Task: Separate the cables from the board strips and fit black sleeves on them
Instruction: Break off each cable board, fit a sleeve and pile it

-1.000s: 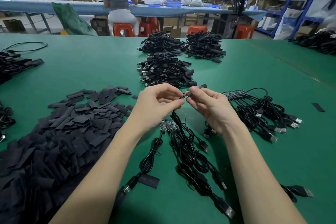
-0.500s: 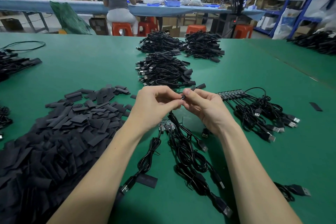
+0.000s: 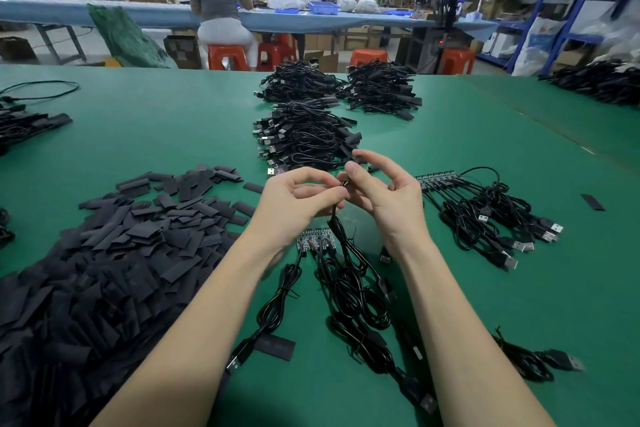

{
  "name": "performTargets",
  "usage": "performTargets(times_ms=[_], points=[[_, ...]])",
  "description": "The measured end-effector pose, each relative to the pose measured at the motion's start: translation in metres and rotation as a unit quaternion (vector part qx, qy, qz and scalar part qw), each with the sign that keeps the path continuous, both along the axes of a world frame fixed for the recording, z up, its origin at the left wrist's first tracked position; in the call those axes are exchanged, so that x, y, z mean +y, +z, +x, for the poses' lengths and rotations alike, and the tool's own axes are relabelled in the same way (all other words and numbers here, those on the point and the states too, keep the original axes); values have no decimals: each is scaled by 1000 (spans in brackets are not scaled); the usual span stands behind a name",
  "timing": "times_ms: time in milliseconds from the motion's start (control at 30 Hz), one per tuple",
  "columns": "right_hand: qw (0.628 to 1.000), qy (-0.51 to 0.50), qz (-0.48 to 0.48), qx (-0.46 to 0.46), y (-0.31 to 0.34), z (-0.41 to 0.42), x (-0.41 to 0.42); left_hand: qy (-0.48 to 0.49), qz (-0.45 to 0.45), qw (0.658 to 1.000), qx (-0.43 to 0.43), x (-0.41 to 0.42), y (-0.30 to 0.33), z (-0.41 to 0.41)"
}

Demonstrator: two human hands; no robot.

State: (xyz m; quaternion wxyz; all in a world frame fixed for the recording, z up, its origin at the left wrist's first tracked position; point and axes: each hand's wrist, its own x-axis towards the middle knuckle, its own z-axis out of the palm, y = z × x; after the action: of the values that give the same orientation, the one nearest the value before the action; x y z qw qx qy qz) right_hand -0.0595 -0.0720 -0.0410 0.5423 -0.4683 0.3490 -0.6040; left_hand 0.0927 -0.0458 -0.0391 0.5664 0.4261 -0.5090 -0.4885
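My left hand [image 3: 298,204] and my right hand [image 3: 384,198] meet above the green table [image 3: 173,128], both pinching the top end of a black cable [image 3: 346,250] that hangs down from my fingers. Whether a sleeve is on that end I cannot tell. Under my hands lies a short board strip [image 3: 315,239] with several cables still on it, their USB plugs trailing towards me. A second board strip [image 3: 438,177] with its cables lies to the right. A big heap of flat black sleeves [image 3: 114,253] covers the left.
Bundles of cables [image 3: 304,139] are stacked behind my hands, with two more piles [image 3: 381,90] further back. One loose sleeve [image 3: 275,347] lies near my left forearm, another [image 3: 592,202] at the right. A loose cable [image 3: 540,360] lies at the lower right. Two people work at a far bench.
My right hand's fingers have opened up and lifted, leaving thumb and forefinger on the cable end. Both hands have stayed in about the same place.
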Motion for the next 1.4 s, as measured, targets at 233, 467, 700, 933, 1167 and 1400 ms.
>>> performTargets(times_ms=[233, 467, 700, 933, 1167, 1400], points=[[1000, 4, 3, -21, -4, 5, 4, 36, -6, 999, 25, -3, -4, -7], [999, -10, -15, -28, 0, 4, 1, 43, -17, 999, 22, -5, 0, -9], [999, -31, -8, -30, -2, 5, 1, 58, -30, 998, -23, -4, -1, -9], [985, -113, 7, -127, 10, -5, -7, -8, 56, 985, -161, 1, -5, -16], [985, -124, 92, -78, 13, -20, -12, 121, -43, 981, -149, -21, 12, -6], [991, -57, 108, 48, 6, -13, -9, 169, -210, 840, -470, -97, 45, 6]])
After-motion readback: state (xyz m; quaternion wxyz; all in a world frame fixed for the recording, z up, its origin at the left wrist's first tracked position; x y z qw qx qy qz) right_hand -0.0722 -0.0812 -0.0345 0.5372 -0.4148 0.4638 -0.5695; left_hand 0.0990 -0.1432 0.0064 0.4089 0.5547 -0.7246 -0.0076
